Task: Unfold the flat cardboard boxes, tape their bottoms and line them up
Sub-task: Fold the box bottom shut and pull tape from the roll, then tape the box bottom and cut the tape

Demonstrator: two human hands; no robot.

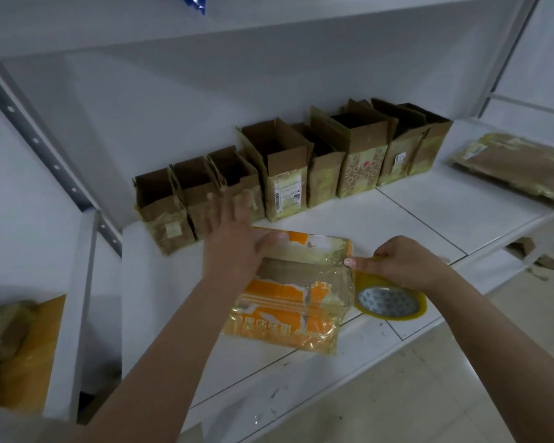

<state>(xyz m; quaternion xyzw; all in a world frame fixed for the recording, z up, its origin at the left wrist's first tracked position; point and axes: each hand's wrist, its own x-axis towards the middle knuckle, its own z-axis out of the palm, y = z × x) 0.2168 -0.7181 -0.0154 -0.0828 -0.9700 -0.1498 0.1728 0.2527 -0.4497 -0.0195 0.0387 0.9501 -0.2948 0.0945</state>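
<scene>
An orange and white cardboard box (288, 311) lies on the white shelf (445, 212) with its taped bottom facing up. My left hand (234, 241) rests flat on its far left edge, fingers straight. My right hand (400, 263) grips a yellow roll of tape (394, 303) at the box's right edge, with the forefinger pressing the clear tape strip onto the corner. Behind them a row of several opened brown boxes (288, 167) stands upright against the back wall.
A stack of flat brown boxes (518, 164) lies at the shelf's right end. More cardboard and an orange sheet (23, 353) sit on a lower level at left. A perforated metal upright (39, 145) frames the shelf's left side. Tiled floor (429, 394) lies below right.
</scene>
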